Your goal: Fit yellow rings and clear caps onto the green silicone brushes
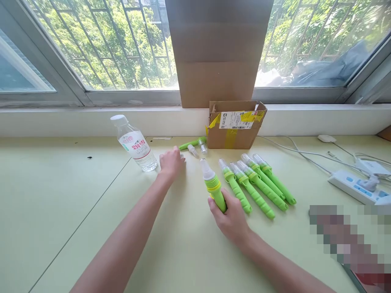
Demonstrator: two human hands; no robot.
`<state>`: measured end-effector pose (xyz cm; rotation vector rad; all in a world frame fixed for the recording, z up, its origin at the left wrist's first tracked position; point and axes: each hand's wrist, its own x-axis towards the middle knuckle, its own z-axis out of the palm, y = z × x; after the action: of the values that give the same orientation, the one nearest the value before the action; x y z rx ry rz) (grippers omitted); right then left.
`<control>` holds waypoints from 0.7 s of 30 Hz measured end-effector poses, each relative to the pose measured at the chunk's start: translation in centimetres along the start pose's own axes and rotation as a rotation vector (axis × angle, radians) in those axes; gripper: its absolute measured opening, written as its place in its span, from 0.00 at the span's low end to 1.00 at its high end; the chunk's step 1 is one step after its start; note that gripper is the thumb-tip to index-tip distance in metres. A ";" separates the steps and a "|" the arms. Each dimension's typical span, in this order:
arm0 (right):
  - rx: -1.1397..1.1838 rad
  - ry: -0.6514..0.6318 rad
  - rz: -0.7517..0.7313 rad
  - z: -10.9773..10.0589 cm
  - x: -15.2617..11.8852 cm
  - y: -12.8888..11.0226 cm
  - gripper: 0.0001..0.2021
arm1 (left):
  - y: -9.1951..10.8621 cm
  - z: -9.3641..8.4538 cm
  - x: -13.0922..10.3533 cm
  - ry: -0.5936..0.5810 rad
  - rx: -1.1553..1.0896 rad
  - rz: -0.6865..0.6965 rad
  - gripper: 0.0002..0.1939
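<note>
Bottle (139, 152) on table (76, 203), far left. Box (236, 138) at back by wall, cardboard sheet (216, 49) behind, before window (122, 49). Small tubes (193, 150) (two, lying close together) left of box, near lone handle (187, 144). Five handles (269, 191) side by side before box, rightward; power strip (351, 187) farther right.

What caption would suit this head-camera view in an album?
Right hand gripping a green-handled tool, left hand near a water bottle, five similar tools alongside.

Unreadable print on bottle (137, 145) and box (235, 132)
</note>
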<state>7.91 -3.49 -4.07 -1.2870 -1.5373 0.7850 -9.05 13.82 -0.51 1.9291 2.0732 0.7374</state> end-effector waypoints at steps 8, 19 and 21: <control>-0.087 -0.037 0.041 0.1 0.1 0.1 0.14 | 0.5 -4.1 -0.5 -0.040 -0.457 -0.147 0.28; -0.141 -0.016 0.041 0.1 0.1 0.3 0.13 | 4.7 -10.0 -4.7 -0.302 -0.810 0.093 0.17; -0.130 -0.007 0.044 0.1 0.0 0.3 0.10 | 4.9 -10.1 -5.2 -0.459 -0.684 0.146 0.17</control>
<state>7.90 -3.43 -4.37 -1.4182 -1.5927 0.7274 -9.01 6.66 9.57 1.6499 1.2086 0.8005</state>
